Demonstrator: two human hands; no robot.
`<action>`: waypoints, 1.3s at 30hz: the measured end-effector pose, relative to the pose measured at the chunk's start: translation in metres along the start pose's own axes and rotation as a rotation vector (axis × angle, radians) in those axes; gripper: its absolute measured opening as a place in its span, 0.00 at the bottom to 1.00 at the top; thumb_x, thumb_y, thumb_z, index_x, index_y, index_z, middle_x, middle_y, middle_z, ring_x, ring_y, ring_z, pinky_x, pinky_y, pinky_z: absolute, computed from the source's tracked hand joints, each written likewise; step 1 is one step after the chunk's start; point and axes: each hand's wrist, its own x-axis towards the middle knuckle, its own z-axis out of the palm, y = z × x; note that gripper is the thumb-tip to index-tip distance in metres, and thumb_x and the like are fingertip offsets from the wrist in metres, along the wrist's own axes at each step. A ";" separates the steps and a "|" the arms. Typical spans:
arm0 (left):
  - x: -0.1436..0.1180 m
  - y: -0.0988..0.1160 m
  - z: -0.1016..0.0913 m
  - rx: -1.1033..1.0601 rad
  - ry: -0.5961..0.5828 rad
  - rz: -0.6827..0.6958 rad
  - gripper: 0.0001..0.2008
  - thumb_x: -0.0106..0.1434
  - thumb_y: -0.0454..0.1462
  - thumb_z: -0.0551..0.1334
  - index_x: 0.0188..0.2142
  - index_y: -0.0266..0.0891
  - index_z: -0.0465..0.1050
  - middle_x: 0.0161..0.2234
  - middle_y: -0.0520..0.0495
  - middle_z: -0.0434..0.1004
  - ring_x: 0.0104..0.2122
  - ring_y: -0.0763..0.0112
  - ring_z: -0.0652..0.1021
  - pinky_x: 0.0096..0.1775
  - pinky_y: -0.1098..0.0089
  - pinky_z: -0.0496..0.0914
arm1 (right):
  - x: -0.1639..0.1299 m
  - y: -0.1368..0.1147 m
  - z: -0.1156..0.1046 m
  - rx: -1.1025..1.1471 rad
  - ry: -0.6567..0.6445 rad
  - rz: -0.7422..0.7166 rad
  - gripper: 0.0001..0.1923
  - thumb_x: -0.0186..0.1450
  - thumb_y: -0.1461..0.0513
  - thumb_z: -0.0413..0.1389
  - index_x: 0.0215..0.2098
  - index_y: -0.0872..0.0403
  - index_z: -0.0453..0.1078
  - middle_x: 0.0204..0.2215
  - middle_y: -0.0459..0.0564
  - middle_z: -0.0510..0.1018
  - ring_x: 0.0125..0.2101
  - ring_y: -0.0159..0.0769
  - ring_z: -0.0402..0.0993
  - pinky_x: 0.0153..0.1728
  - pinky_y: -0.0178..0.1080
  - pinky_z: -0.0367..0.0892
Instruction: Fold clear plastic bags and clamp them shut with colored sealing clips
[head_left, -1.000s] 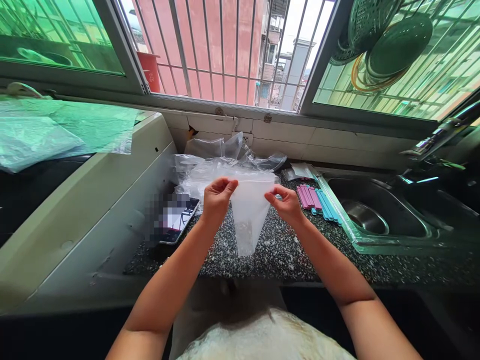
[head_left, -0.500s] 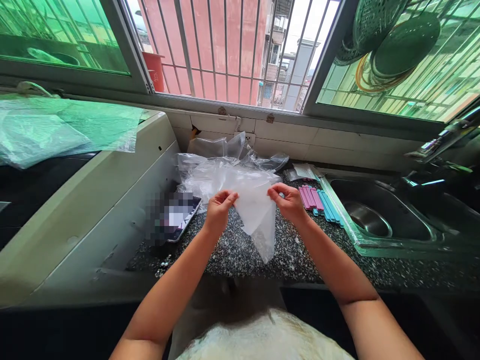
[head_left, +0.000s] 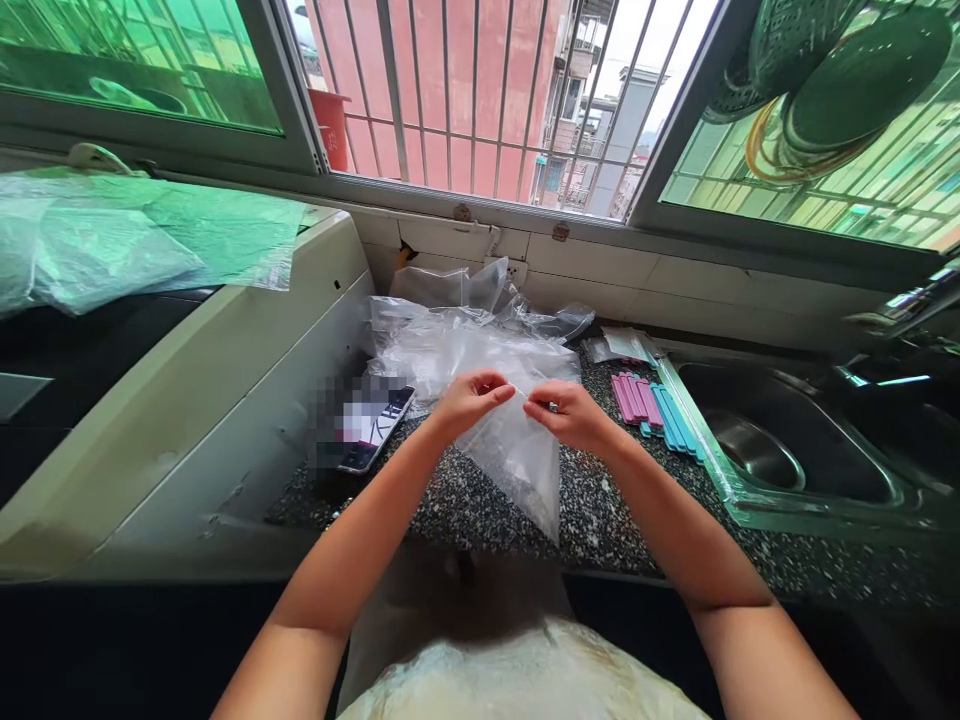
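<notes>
Above the speckled counter (head_left: pixel 480 510), my left hand (head_left: pixel 472 400) and my right hand (head_left: pixel 568 410) pinch a clear plastic bag (head_left: pixel 517 465) by its top edge, close together. The bag hangs below my fingers, its lower corner pointing down toward the counter's front edge. Behind it lies a heap of crumpled clear plastic bags (head_left: pixel 420 340). Left of my left hand rests a smartphone (head_left: pixel 379 430), partly blurred out. Pink sealing clips (head_left: pixel 636 398) and blue sealing clips (head_left: pixel 677 422) lie in rows to the right of my right hand.
A steel sink (head_left: pixel 817 425) with plastic-wrapped edging is on the right, under a faucet (head_left: pixel 911 300). On the left stands a pale appliance side (head_left: pixel 225 400), with green-tinted plastic sheeting (head_left: pixel 150 235) on top. A barred window (head_left: pixel 465 100) opens behind the counter.
My hands have come closer together along the bag's top edge, and its hanging part has changed shape. The whole view has shifted slightly.
</notes>
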 end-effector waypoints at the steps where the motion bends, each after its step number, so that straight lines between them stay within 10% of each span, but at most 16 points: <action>1: 0.002 -0.001 0.001 -0.027 0.002 -0.015 0.12 0.53 0.43 0.61 0.24 0.36 0.68 0.21 0.53 0.67 0.22 0.78 0.67 0.25 0.75 0.62 | 0.001 0.000 -0.002 -0.008 -0.010 -0.009 0.13 0.60 0.62 0.51 0.19 0.54 0.64 0.17 0.43 0.64 0.21 0.27 0.58 0.24 0.34 0.54; 8: 0.014 0.007 0.006 -0.111 -0.020 0.066 0.13 0.54 0.43 0.61 0.36 0.37 0.70 0.24 0.52 0.68 0.25 0.77 0.68 0.28 0.75 0.64 | 0.010 -0.005 -0.030 -0.136 -0.007 -0.132 0.15 0.61 0.63 0.50 0.17 0.54 0.60 0.16 0.42 0.62 0.21 0.27 0.56 0.25 0.34 0.53; 22: 0.015 -0.011 0.007 -0.071 0.018 0.229 0.10 0.56 0.39 0.60 0.22 0.37 0.65 0.24 0.52 0.64 0.27 0.75 0.65 0.32 0.71 0.61 | 0.017 0.004 -0.022 -0.322 -0.086 -0.155 0.15 0.63 0.62 0.47 0.18 0.54 0.60 0.17 0.44 0.65 0.22 0.28 0.56 0.28 0.35 0.52; 39: 0.009 -0.018 -0.009 -0.139 0.031 -0.021 0.13 0.53 0.44 0.60 0.22 0.36 0.63 0.20 0.55 0.57 0.22 0.79 0.60 0.25 0.74 0.55 | 0.013 0.029 0.000 -0.108 -0.075 0.027 0.14 0.64 0.60 0.48 0.22 0.56 0.65 0.18 0.46 0.67 0.23 0.28 0.60 0.26 0.33 0.54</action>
